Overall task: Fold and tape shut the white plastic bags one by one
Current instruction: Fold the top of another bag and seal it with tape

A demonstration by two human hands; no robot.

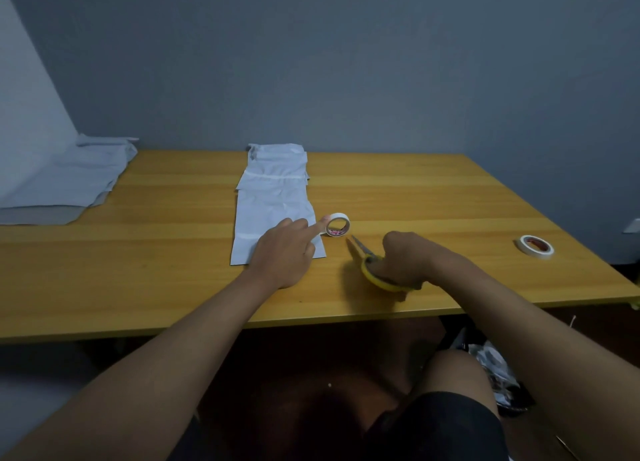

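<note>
Fingers of the left hand [282, 251] are mostly curled under while the forefinger stretches out to touch the upright tape roll [336, 224], the palm resting over the near right corner of the folded white bag [277, 214]. The right hand [403, 258] is wrapped round the yellow handles of the scissors [372, 263], whose blades lie nearly together, low over the counter [138, 270] and pointing at the roll. Whether a strip of tape runs from the roll to the bag cannot be made out. The roll stands on its edge just beside the bag, so a push from that one fingertip could send it rolling away, dragging or twisting any tape drawn from it. The blade tips sit near the forefinger, and a hurried snip might nick it or catch the thin plastic. Should the palm lift, the creased bag may spring open along its folds. Further out, another folded bag [277, 164] lies at the far edge, a pile of unfolded bags [69, 180] waits at the left, and a spare tape roll [535, 245] lies flat well to the right.
</note>
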